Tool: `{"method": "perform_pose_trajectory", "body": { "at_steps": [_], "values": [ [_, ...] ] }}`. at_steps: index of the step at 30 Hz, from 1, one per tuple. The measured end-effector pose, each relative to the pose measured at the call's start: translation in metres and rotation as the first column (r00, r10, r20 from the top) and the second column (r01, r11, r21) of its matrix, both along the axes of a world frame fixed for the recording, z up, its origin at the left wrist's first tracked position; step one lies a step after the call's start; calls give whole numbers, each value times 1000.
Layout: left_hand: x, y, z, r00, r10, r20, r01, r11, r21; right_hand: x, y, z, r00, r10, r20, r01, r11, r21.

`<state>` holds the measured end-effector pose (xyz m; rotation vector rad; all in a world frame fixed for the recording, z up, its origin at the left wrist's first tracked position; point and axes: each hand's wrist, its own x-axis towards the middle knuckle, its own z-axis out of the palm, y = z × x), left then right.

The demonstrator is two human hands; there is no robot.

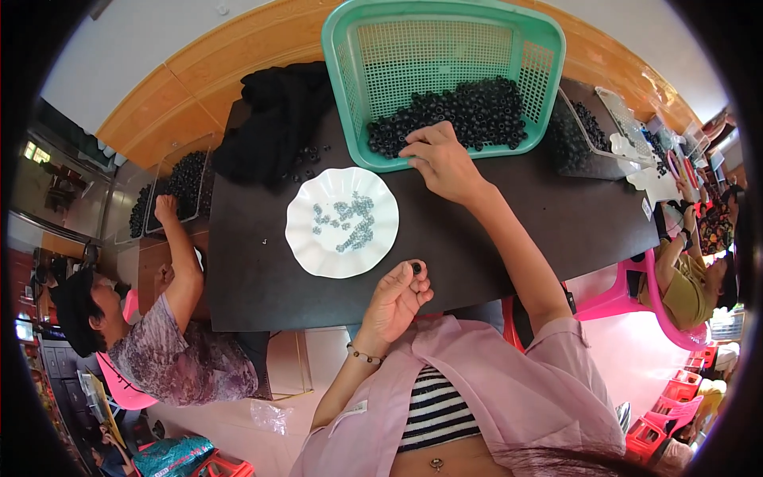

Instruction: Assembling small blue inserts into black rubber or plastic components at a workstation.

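Head view: a dark brown table (493, 238) bears a pale green plastic mesh basket (342, 103) on its far part. Heaped toward the basket's near side are small, shiny round black pieces (477, 103), many showing ring-like faces. Left of it sits a white plate with a scalloped rim (304, 238). The right hand (449, 168) reaches over the basket's near rim, fingers bent; whether they grip anything cannot be told. Near the table's near edge, the left hand (393, 296) pinches between thumb and forefinger. A white label (358, 409) on the pink left sleeve and a white sticker (646, 208) on the table's right edge carry print too small to read. Pinched in the left hand is a single round black piece (416, 269). Smallest are clear, bluish beads (362, 233) scattered on the plate.
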<state>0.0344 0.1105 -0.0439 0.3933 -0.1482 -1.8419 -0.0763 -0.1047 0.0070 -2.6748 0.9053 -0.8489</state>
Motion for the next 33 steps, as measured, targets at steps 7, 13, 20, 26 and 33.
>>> {"method": "perform_pose_trajectory", "body": {
  "at_steps": [7, 13, 20, 26, 33],
  "values": [
    [1, 0, -3, 1000, -4, -12, 4, 1000, -30, 19, -32, -17, 998, 1, -68, -7, 996, -88],
    [2, 0, -5, 999, -6, -32, 5, 999, -32, 27, -41, -21, 991, -9, -131, -1, 997, -79],
    [1, -1, -5, 999, -13, -40, 11, 999, -38, 30, -46, -26, 992, -12, -125, -2, 993, -118],
    [2, 0, -5, 999, -12, -37, 10, 999, -44, 30, -44, -27, 994, 3, -113, -19, 989, -148],
    [1, -1, -7, 999, -14, -42, 12, 998, -58, 35, -45, -24, 992, -24, -125, 4, 987, -160]
  ]
}}
